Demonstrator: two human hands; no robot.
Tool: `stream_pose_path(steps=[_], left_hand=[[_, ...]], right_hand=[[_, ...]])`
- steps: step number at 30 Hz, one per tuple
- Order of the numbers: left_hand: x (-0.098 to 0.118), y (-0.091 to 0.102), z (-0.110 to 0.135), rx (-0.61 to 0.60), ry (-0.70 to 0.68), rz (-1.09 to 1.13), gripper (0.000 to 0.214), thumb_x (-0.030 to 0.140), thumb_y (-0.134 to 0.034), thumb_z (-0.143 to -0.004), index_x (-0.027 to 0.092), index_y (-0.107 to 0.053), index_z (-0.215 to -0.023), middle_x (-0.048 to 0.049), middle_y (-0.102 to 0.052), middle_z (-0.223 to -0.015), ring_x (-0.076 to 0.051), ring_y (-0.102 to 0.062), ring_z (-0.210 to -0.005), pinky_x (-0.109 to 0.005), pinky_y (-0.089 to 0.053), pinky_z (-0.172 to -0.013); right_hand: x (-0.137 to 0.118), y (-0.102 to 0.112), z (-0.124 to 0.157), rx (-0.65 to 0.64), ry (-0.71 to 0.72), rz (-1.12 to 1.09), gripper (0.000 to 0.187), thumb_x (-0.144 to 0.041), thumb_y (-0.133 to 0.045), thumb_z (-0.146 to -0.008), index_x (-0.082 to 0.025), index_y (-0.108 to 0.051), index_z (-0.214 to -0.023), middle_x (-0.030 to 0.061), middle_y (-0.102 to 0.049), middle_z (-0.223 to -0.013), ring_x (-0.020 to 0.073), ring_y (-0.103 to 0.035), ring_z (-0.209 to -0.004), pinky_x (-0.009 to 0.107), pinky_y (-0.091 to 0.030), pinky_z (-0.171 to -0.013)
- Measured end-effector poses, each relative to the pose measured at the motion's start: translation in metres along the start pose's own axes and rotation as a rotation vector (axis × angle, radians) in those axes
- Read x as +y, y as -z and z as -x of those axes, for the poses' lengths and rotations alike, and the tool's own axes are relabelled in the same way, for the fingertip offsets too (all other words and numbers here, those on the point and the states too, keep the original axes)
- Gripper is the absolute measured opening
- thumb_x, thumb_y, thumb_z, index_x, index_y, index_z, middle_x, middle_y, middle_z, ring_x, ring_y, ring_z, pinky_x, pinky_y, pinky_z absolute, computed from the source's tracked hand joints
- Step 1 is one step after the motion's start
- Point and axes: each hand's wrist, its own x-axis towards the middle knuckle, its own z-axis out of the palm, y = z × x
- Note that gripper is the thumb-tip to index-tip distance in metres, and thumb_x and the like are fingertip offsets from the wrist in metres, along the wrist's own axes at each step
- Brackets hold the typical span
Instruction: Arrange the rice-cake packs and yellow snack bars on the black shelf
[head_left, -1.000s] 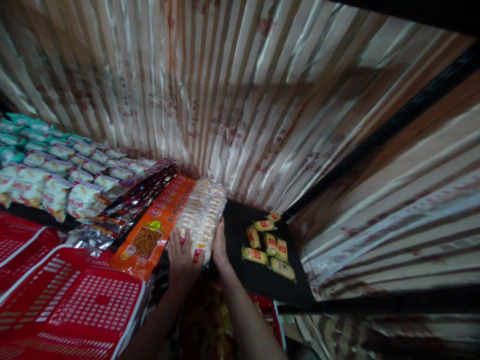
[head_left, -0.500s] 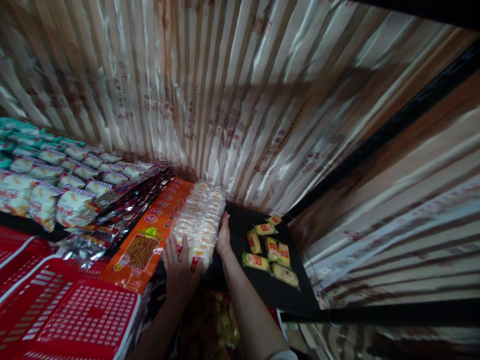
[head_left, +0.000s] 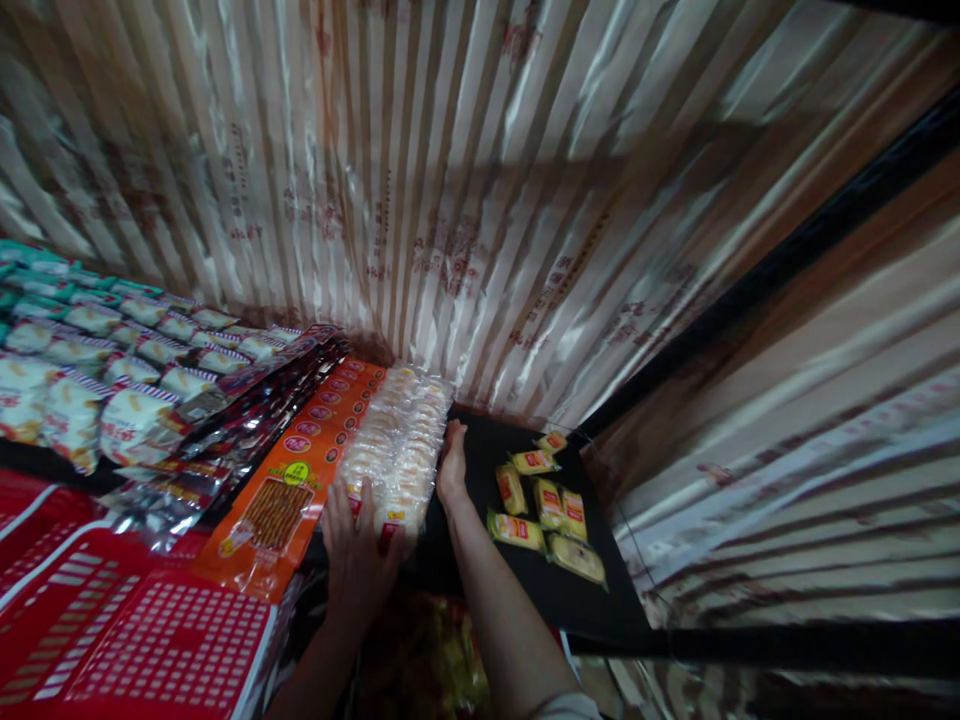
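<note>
Two rows of round white crackers in clear wrapping, with small red labels at the near end, lie side by side on a black shelf. My left hand rests on their near end, its fingers spread. Along their right side my right hand stands on edge with straight fingers, touching or almost touching the wrapping. To the left, against the crackers, is an orange snack bag with a picture of brown sticks.
Several small yellow-wrapped cakes lie on the shelf at right. Dark shiny bags and rows of white snack bags fill the left. A red plastic basket is at lower left. Pleated wrapping sheet covers the back.
The view has shifted slightly. Both hands stay at the wrapped crackers, in almost the same position, and the crackers look unmoved on the shelf.
</note>
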Motion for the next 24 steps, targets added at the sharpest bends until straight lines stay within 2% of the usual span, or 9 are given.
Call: stream_pose_path(steps=[1, 4, 6, 9, 16, 19, 24], left_hand=[[0.000, 0.000, 0.000, -0.001, -0.001, 0.002, 0.079, 0.039, -0.053, -0.081, 0.014, -0.012, -0.144, -0.0188, 0.005, -0.151, -0.038, -0.008, -0.137, -0.059, -0.021, -0.105], [0.000, 0.000, 0.000, -0.001, -0.004, 0.009, 0.080, 0.040, -0.053, -0.081, 0.015, -0.012, -0.144, -0.0184, 0.005, -0.151, -0.038, -0.007, -0.137, -0.059, -0.020, -0.105], [0.000, 0.001, -0.001, -0.003, 0.000, 0.017, 0.080, 0.040, -0.054, -0.081, 0.016, -0.011, -0.144, -0.0181, 0.005, -0.151, -0.038, -0.006, -0.138, -0.059, -0.020, -0.105], [0.001, 0.003, -0.002, -0.006, 0.003, 0.025, 0.080, 0.039, -0.054, -0.081, 0.016, -0.010, -0.144, -0.0181, 0.006, -0.151, -0.038, -0.005, -0.138, -0.059, -0.021, -0.105], [0.004, 0.005, -0.004, -0.023, 0.007, -0.001, 0.081, 0.036, -0.054, -0.081, 0.018, -0.006, -0.144, -0.0188, 0.006, -0.151, -0.038, -0.007, -0.137, -0.059, -0.023, -0.104], [0.005, 0.005, -0.005, -0.025, 0.022, 0.001, 0.080, 0.035, -0.054, -0.081, 0.018, -0.008, -0.144, -0.0188, 0.002, -0.151, -0.038, -0.009, -0.137, -0.059, -0.024, -0.104], [0.006, 0.004, -0.006, -0.024, 0.033, -0.005, 0.076, 0.036, -0.051, -0.082, 0.017, -0.011, -0.144, -0.0180, 0.003, -0.151, -0.037, -0.007, -0.138, -0.058, -0.023, -0.105]], right_hand=[[-0.002, -0.003, -0.001, -0.003, -0.024, -0.020, 0.057, -0.061, -0.041, -0.082, -0.023, -0.052, -0.123, 0.0011, -0.051, -0.133, 0.0155, -0.042, -0.126, 0.035, -0.034, -0.105], [-0.004, -0.013, -0.003, -0.129, -0.070, -0.069, 0.055, -0.062, -0.041, -0.081, -0.024, -0.056, -0.117, 0.0009, -0.063, -0.117, 0.0176, -0.056, -0.111, 0.035, -0.044, -0.096], [-0.002, -0.016, -0.004, -0.185, -0.076, -0.077, 0.053, -0.062, -0.043, -0.080, -0.025, -0.056, -0.115, -0.0005, -0.066, -0.110, 0.0175, -0.060, -0.103, 0.034, -0.047, -0.091], [0.000, -0.014, -0.006, -0.188, -0.078, -0.084, 0.052, -0.062, -0.044, -0.080, -0.025, -0.056, -0.114, -0.0015, -0.066, -0.109, 0.0174, -0.061, -0.102, 0.034, -0.048, -0.090], [-0.009, -0.016, -0.031, -0.035, 0.000, -0.023, 0.054, -0.064, -0.040, -0.081, -0.023, -0.060, -0.110, 0.0010, -0.064, -0.114, 0.0173, -0.051, -0.118, 0.033, -0.042, -0.099], [-0.011, -0.021, -0.044, -0.082, 0.001, -0.035, 0.056, -0.065, -0.038, -0.081, -0.021, -0.061, -0.108, 0.0013, -0.068, -0.106, 0.0182, -0.055, -0.112, 0.033, -0.044, -0.096], [-0.003, -0.020, -0.055, -0.189, -0.099, -0.013, 0.056, -0.066, -0.042, -0.078, -0.019, -0.064, -0.100, 0.0009, -0.071, -0.091, 0.0192, -0.062, -0.098, 0.035, -0.049, -0.089]])
